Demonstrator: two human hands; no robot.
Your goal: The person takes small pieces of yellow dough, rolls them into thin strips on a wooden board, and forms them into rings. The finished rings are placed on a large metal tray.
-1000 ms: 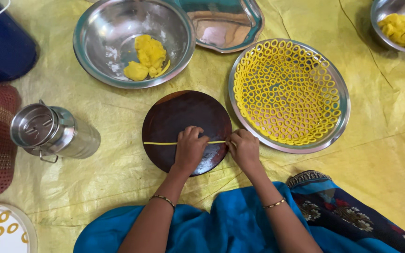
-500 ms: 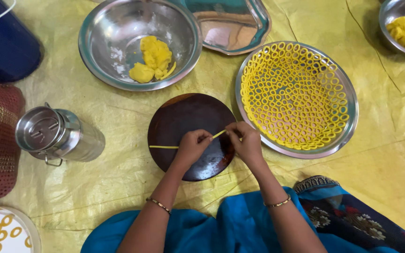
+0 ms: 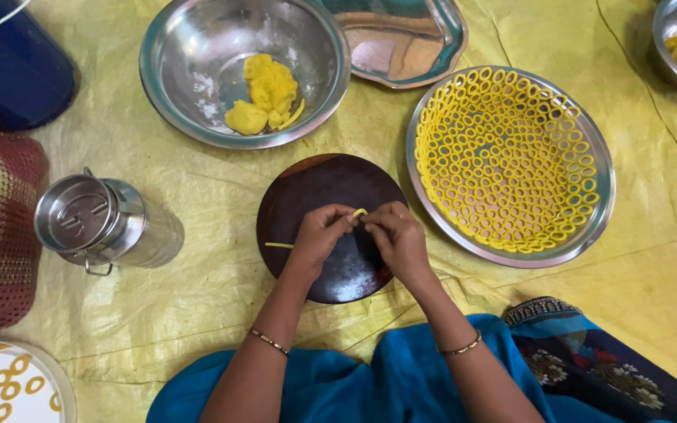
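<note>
Both hands are meeting over the dark round wooden board (image 3: 319, 184). The left hand (image 3: 319, 235) and right hand (image 3: 397, 235) are pinching a thin yellow dough strand (image 3: 360, 212) between their fingertips, its loose end (image 3: 279, 245) trailing left across the board.

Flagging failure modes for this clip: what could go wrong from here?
1. Both hands, left and right, pinch a thin dough strand over the dark board; it looks soft and could tear or flatten.
2. A loose strand piece lies on the board by the left wrist and may get smeared.
3. The ring tray is packed nearly full; adding another ring could squash its neighbours.
</note>
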